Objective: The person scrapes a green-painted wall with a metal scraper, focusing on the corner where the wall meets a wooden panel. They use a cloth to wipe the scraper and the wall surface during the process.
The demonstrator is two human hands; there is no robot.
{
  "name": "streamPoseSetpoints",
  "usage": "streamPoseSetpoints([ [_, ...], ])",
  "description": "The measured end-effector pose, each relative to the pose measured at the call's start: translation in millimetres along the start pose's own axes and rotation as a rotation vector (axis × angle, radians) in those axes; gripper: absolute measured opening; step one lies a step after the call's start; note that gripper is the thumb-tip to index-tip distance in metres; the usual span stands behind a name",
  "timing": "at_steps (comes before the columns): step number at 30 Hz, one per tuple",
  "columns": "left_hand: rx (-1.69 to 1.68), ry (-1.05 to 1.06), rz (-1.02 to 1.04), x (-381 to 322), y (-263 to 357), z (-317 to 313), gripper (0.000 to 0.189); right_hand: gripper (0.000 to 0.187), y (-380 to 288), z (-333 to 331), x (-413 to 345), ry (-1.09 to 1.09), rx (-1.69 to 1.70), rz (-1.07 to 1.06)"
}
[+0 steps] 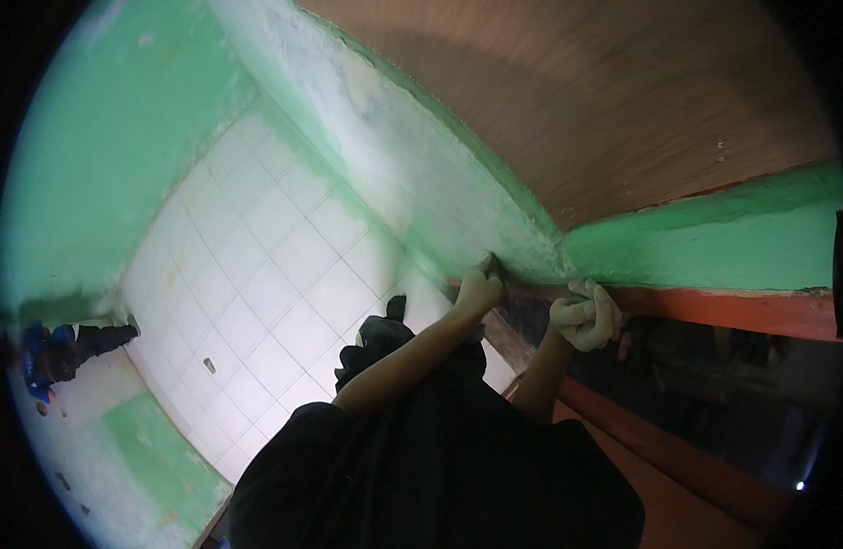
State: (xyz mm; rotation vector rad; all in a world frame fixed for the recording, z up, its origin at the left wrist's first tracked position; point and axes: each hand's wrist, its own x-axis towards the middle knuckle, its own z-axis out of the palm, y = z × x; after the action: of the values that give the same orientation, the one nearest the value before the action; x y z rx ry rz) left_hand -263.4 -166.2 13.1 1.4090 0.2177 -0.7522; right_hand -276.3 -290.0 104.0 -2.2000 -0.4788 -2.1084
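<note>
My left hand [479,287] is bent against the lower part of a patchy green and white wall [421,158], close to its corner. Its fingertips touch or nearly touch the surface, and a dark patch by them could be shadow or a small held thing. To the right, my right hand [589,316] has curled fingers coated in pale dust. It is at the red-orange painted frame [730,312] under a strip of green wall [709,243]. Whether it grips anything is hidden by its own fingers.
White floor tiles [270,254] spread out on the left, with a small rectangular object [209,365] on them. A person [57,353] in blue and dark clothes is at the far left. A brown panel [565,103] lies beyond the wall. A dark opening [723,384] is at right.
</note>
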Motion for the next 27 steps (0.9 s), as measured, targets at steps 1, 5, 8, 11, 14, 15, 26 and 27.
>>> streamPoseSetpoints([
  [1,0.009,0.014,0.045,1.9,-2.0,-0.1,0.033,0.018,0.1,-1.8,-1.7,-0.035,0.002,0.008],
  [5,0.072,0.010,0.187,20.8,-34.4,2.6,0.033,0.018,1.3,-3.5,-1.3,-0.056,0.003,-0.005],
  [8,0.048,0.012,0.063,17.2,-24.7,1.4,0.034,0.019,-1.5,-6.8,-2.7,-0.066,-0.048,0.001],
  [11,0.091,0.042,0.156,28.3,-47.8,5.2,0.035,0.019,-4.2,-3.2,5.4,-0.039,-0.014,0.020],
  [14,0.030,0.026,0.035,20.4,-24.6,6.3,0.038,0.019,-2.0,-3.7,-3.4,-0.034,0.000,0.053],
  [15,-0.017,0.023,-0.058,13.6,-8.3,3.9,0.038,0.018,-1.8,-2.9,-6.0,-0.033,0.001,0.066],
  [26,0.026,0.068,0.177,33.3,-42.5,8.5,0.033,0.017,5.2,0.6,-10.1,-0.020,0.069,0.043],
  [27,0.029,0.039,0.222,24.2,-42.5,10.8,0.033,0.017,3.9,-3.0,-4.4,-0.047,0.083,0.020],
])
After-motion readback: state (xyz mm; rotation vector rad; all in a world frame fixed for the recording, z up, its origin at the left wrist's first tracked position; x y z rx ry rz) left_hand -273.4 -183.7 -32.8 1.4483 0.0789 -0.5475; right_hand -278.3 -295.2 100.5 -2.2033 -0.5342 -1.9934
